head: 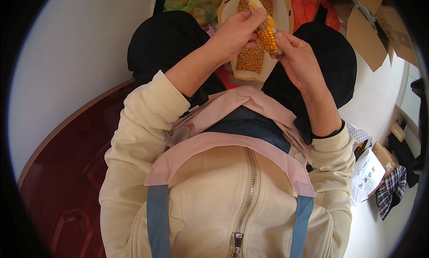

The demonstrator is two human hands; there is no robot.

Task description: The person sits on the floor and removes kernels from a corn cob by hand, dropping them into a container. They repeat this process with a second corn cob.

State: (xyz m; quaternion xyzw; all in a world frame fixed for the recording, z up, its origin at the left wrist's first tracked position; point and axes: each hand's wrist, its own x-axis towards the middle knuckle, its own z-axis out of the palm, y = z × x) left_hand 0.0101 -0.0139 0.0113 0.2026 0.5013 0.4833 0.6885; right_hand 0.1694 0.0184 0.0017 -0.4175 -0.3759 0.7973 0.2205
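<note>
Both my hands hold one partly shelled corn cob at the top of the head view. My left hand grips its upper middle, thumb laid across it. My right hand holds the lower end, with the thumb against the kernels. Yellow kernels remain along the cob's lower part, while its far tip is pale and mostly bare. Beneath the hands lies a cream-coloured box with loose corn kernels in it. My fingers hide part of the cob.
A green plastic bag holding cobs lies left of the box, a red plastic bag to its right. An open cardboard box stands at the upper right. A white bag and a checked cloth item lie at the right.
</note>
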